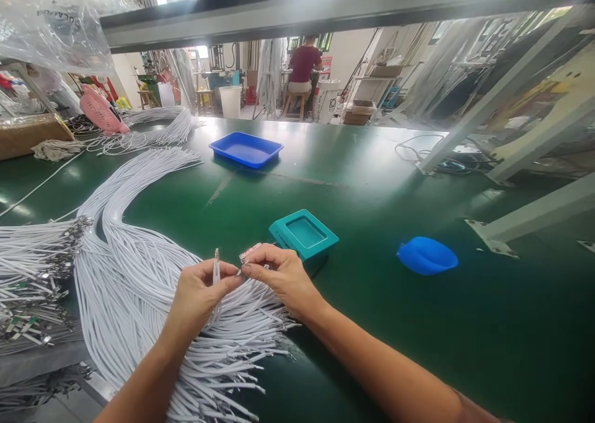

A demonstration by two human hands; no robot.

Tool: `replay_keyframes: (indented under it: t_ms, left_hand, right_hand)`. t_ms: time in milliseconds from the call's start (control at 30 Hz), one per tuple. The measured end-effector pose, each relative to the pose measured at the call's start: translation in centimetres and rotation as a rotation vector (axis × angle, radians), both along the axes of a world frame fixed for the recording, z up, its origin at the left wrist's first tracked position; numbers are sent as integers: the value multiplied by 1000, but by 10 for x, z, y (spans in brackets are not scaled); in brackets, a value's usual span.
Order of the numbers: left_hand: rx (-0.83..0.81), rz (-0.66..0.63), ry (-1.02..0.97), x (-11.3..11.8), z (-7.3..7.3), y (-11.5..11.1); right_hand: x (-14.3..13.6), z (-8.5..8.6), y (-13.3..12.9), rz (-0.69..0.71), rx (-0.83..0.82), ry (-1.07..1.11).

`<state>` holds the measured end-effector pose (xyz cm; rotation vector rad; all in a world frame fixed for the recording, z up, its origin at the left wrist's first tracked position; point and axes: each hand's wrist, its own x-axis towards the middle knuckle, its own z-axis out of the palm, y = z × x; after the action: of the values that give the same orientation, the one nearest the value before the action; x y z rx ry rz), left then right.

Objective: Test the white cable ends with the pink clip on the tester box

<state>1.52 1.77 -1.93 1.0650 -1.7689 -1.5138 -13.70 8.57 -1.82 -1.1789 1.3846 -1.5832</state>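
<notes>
My left hand [198, 296] is closed in a pinch around a white cable, and a slim pale end [216, 267] sticks up between its fingers. Thumb and forefinger of my right hand [283, 277] press together at the tip of that cable, touching my left fingertips. A small pinkish-white piece [250, 253] shows at the right fingers; its kind is too small to tell. Under both hands spreads a thick bundle of white cables [139, 249], loose ends towards me. Just beyond my right hand sits a teal device [304, 234] with a recessed top.
On the green table [372, 187] stand a blue tray [246, 149] and a rounded blue container [426, 255]. More cables with metal connectors [37, 286] lie at left, near a pink object [102, 110]. White metal supports [534, 215] rise at right. A person [304, 66] sits far back.
</notes>
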Motion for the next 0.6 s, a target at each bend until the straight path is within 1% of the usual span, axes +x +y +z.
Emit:
replay_keyframes:
  t_ms: [67, 167, 267, 333, 400, 500, 567, 600]
  left_hand:
    - [92, -13, 72, -1, -2, -1]
    - [304, -69, 182, -3, -4, -4]
    - [448, -125, 228, -4, -4, -6]
    - [484, -150, 231, -4, -3, -7]
    - [498, -159, 229, -3, -3, -8]
    - [498, -161, 234, -3, -3, -7]
    - [491, -178, 239, -4, -3, -7]
    - [490, -188, 241, -4, -3, -7]
  right_hand:
    - [0, -2, -1, 59, 8, -118]
    - [-2, -4, -3, 153, 63, -267]
    - [-8, -3, -5, 208, 141, -303]
    - [-12, 0, -6, 251, 159, -270]
    - [-15, 5, -5, 271, 117, -162]
    - [-14, 10, -2, 241, 32, 65]
    - [-12, 10, -1, 218, 6, 133]
    - [-10, 9, -2, 209, -3, 131]
